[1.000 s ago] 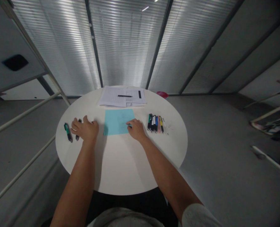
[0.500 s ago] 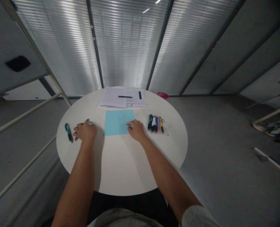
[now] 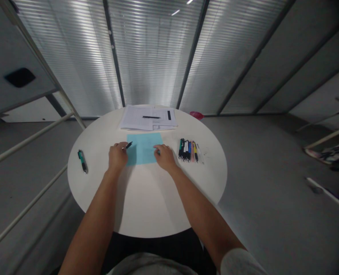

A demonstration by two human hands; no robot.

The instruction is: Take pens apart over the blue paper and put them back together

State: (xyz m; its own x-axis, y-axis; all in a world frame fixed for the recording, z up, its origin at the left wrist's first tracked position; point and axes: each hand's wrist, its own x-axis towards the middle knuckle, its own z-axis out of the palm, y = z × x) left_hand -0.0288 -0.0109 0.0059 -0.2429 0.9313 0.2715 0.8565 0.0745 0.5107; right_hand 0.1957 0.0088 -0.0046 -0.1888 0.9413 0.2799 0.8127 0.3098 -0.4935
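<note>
A light blue sheet point(image 3: 143, 149) lies flat near the middle of the round white table. At its left edge my left hand point(image 3: 118, 156) is closed on a dark pen point(image 3: 127, 145), whose end points up and right over the sheet. My right hand point(image 3: 164, 156) rests on the sheet's right edge with its fingers curled; whether something small is between them cannot be made out. Several pens point(image 3: 188, 150) in green, black, white, blue, pink and yellow lie side by side right of that hand. A green and black pen point(image 3: 82, 161) lies alone at the far left.
White printed papers point(image 3: 136, 117) lie at the table's back, with a dark pen point(image 3: 151, 117) on top. Pale metal rails point(image 3: 28, 136) stand left of the table point(image 3: 149, 206). A red object point(image 3: 197, 115) shows just beyond the back edge.
My left hand has moved right, from beside the green pen to the blue sheet, bringing the dark pen with it. My right hand has stayed in nearly the same place.
</note>
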